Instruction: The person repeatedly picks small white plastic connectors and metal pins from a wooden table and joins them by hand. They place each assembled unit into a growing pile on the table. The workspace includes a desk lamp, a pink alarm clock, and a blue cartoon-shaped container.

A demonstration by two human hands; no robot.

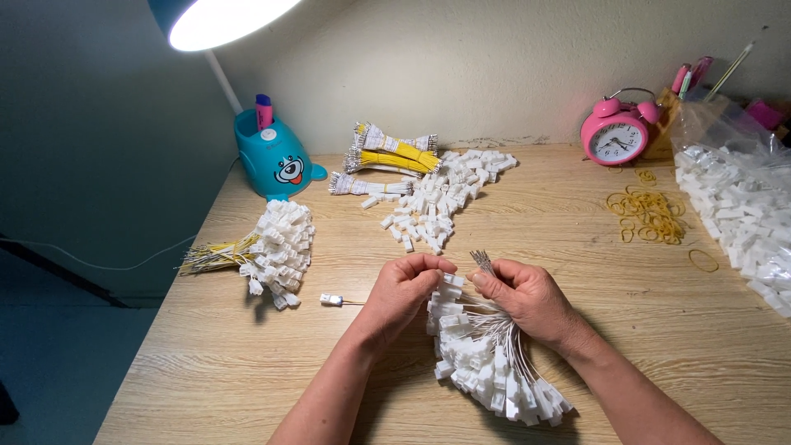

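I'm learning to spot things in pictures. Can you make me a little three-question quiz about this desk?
1. True or false: the round pink alarm clock stands at the back of the wooden desk.
2. What does the right hand hold: A) a bundle of thin white wires with white plastic connectors, B) a yellow rubber band, C) a pen?
3. What colour is the plastic pen holder with the cartoon face?

Key: 1 true. 2 A. 3 Teal blue.
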